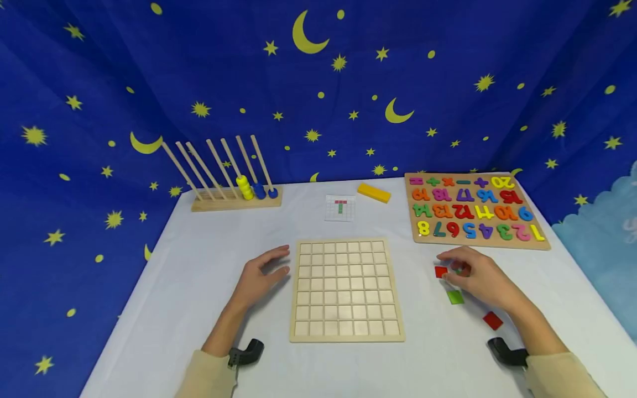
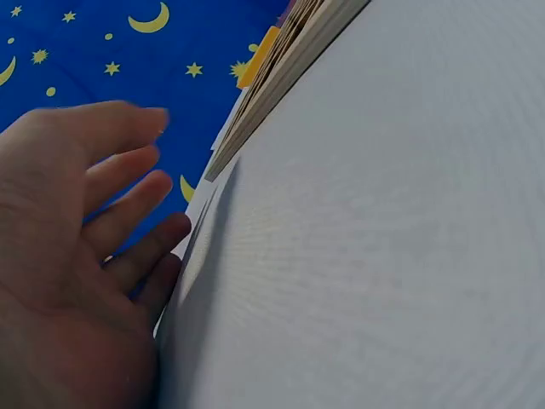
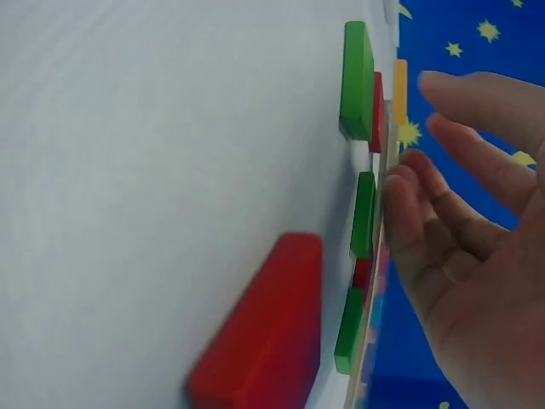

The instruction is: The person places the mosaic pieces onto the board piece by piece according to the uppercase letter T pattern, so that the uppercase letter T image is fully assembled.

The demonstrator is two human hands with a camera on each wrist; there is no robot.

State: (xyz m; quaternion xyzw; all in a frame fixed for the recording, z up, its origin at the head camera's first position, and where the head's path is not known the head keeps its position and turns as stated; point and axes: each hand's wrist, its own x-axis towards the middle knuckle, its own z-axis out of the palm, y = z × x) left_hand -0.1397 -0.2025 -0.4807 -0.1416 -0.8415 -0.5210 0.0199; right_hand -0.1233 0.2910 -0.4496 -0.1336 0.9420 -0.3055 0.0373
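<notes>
A pale wooden grid board (image 1: pixel 347 338) lies between the hands in the head view, its squares bare. Beside its left edge my left hand (image 1: pixel 259 279) rests with fingers relaxed, holding nothing; the left wrist view shows that hand (image 2: pixel 85 230) apart from the board. My right hand (image 1: pixel 480 276) hovers over small square tiles, fingers loosely bent with nothing between them. A red tile (image 1: pixel 440 272) sits by its fingertips, a green tile (image 1: pixel 455 297) below the thumb, another red tile (image 1: pixel 493 320) nearer the wrist. Further green tiles (image 3: pixel 356 81) show in the right wrist view, partly hidden from the head.
Behind the board lie a small pattern card (image 1: pixel 340 208) with a red and green T and a yellow block (image 1: pixel 374 193). A rod counting stand (image 1: pixel 234 204) with beads is at back left. A number puzzle board (image 1: pixel 448 242) lies beyond my right hand.
</notes>
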